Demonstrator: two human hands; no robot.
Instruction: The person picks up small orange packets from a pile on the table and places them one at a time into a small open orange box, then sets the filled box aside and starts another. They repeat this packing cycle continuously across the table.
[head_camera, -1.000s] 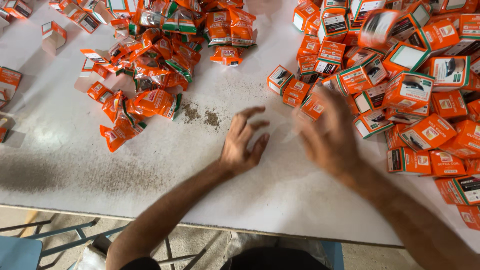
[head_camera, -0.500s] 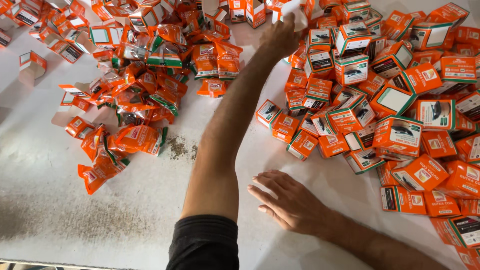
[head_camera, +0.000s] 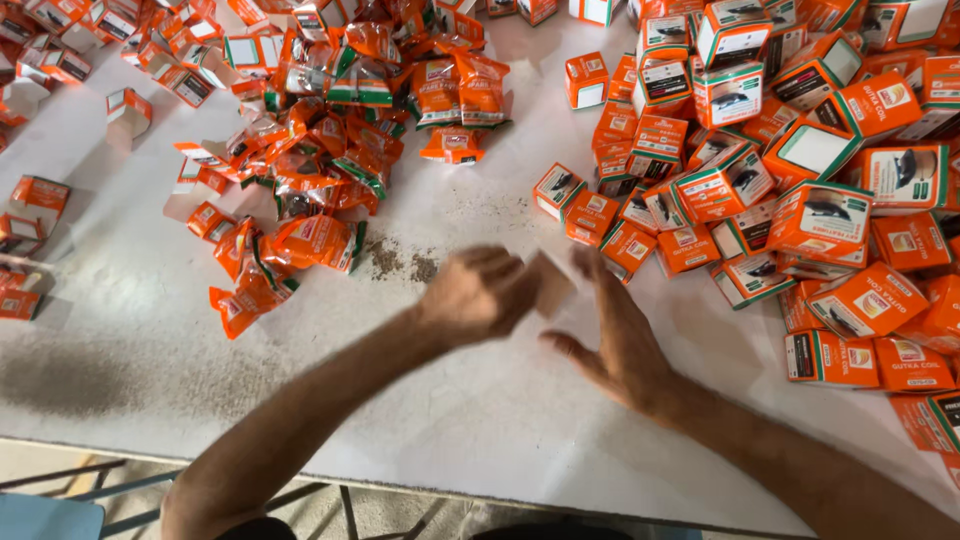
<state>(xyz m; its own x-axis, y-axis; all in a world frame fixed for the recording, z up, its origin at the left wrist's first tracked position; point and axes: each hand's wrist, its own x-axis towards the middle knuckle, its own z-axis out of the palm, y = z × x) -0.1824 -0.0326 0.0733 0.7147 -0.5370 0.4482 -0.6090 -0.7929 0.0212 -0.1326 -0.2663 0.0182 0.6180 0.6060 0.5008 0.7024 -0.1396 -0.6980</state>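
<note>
Orange boxes (head_camera: 790, 200) are crowding the white table's (head_camera: 480, 430) right edge while the left hand (head_camera: 480, 292), blurred, is gripping a small box (head_camera: 550, 283); the right hand (head_camera: 620, 335) is lying open.

A small pale cardboard piece (head_camera: 552, 283), motion-blurred, sits between the left hand (head_camera: 480, 295) and right hand (head_camera: 620, 335); its shape is unclear. Toward three o'clock, the heap of orange-and-white cardboard boxes (head_camera: 800, 180) is cut off by the frame's edge.
</note>
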